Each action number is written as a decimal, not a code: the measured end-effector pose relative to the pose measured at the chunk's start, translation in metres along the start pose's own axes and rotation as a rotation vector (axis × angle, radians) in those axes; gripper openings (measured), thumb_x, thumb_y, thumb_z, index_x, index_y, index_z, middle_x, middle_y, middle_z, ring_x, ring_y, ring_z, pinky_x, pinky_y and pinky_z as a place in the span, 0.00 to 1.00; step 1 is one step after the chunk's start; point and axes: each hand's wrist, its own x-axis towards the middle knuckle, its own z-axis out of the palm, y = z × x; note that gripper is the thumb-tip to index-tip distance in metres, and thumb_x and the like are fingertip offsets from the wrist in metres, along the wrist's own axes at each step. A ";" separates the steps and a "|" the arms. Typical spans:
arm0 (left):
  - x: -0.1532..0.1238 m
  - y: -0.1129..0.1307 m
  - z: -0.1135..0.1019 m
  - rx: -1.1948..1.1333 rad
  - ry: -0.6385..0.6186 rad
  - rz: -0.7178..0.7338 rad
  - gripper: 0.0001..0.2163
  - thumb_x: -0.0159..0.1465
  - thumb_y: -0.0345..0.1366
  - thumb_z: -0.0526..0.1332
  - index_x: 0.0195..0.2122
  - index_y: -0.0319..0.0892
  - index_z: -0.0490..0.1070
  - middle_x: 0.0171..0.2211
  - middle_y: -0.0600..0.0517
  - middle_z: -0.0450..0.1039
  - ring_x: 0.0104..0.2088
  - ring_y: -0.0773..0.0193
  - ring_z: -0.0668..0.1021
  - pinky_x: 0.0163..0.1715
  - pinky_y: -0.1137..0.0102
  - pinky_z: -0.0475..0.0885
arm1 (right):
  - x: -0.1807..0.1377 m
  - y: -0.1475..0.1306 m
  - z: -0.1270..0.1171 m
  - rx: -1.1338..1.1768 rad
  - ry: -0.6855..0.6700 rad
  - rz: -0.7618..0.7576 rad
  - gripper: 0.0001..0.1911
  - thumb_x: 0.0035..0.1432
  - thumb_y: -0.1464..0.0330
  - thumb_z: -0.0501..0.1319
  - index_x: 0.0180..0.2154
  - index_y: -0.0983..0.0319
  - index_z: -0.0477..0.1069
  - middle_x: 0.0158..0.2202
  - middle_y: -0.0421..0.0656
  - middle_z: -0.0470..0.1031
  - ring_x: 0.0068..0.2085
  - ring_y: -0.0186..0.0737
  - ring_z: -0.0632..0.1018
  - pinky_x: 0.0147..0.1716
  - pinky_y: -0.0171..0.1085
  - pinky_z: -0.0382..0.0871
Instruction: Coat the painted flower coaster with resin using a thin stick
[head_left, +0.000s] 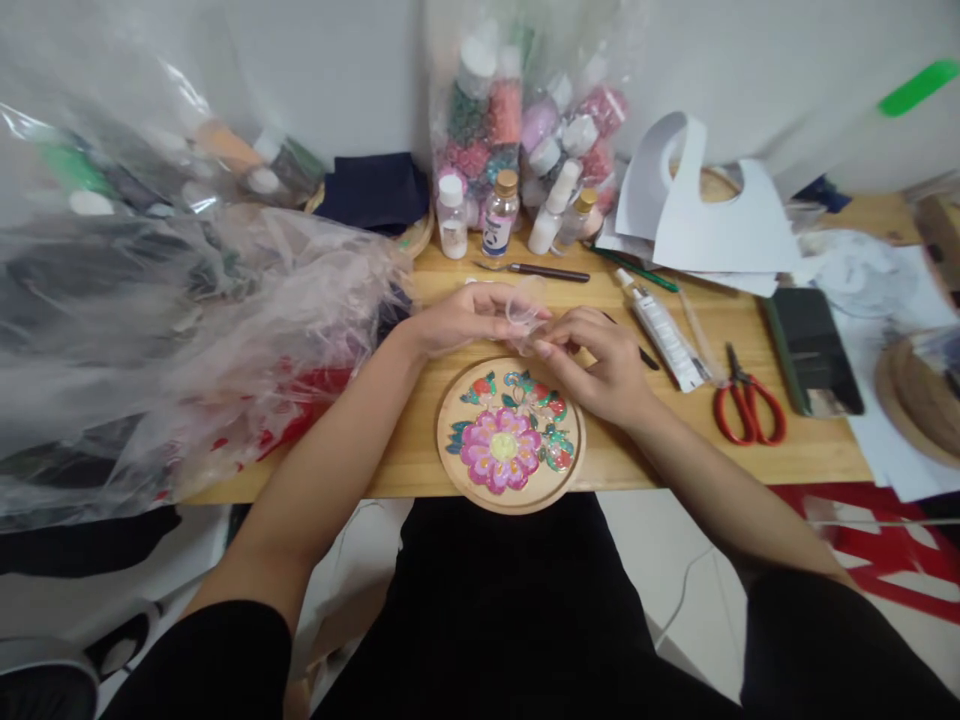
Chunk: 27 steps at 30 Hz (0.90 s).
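Observation:
My left hand [469,318] is closed on a piece of clear, crinkled plastic film [525,310], above the far edge of a round wooden plate. My right hand [600,362] pinches the near right side of the same film, thumb against fingers. What else may be between the fingertips is too small to tell. The wooden plate [444,462] lies just below the hands and sticks out past the table's front edge. On it is a raised, glossy pink flower [501,448] with a yellow centre, with green leaves and small red and blue shapes around it.
Behind the hands lies a dark-handled craft knife [551,271], with small bottles [499,215] and bagged beads beyond. To the right are a white tube [667,335], red-handled pliers [748,405] and a phone [816,350]. Clear plastic bags [285,290] crowd the left side.

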 end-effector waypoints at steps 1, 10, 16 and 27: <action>0.000 0.000 0.000 -0.005 0.001 -0.003 0.18 0.47 0.39 0.75 0.38 0.39 0.79 0.34 0.50 0.80 0.34 0.69 0.80 0.36 0.76 0.75 | 0.000 0.000 0.000 0.015 0.000 0.023 0.09 0.62 0.66 0.60 0.28 0.60 0.69 0.26 0.41 0.75 0.28 0.35 0.72 0.30 0.37 0.66; -0.001 -0.001 -0.001 -0.102 -0.024 0.003 0.17 0.48 0.39 0.75 0.38 0.40 0.79 0.34 0.49 0.81 0.34 0.68 0.82 0.36 0.75 0.75 | -0.001 -0.012 -0.013 0.044 0.092 0.083 0.11 0.62 0.65 0.60 0.27 0.60 0.69 0.23 0.39 0.70 0.27 0.33 0.70 0.28 0.36 0.63; -0.001 -0.004 -0.004 -0.149 0.006 -0.002 0.19 0.46 0.40 0.75 0.38 0.38 0.79 0.34 0.48 0.81 0.33 0.68 0.82 0.36 0.75 0.74 | -0.028 -0.037 -0.025 0.018 0.139 0.007 0.07 0.60 0.72 0.61 0.28 0.61 0.69 0.24 0.38 0.69 0.27 0.33 0.70 0.27 0.35 0.65; 0.000 -0.005 -0.004 -0.108 -0.001 0.034 0.16 0.52 0.40 0.72 0.40 0.39 0.77 0.36 0.51 0.80 0.34 0.70 0.81 0.34 0.75 0.74 | -0.090 -0.057 0.015 -0.298 0.166 -0.029 0.05 0.56 0.74 0.64 0.36 0.60 0.72 0.32 0.42 0.75 0.34 0.39 0.73 0.35 0.41 0.67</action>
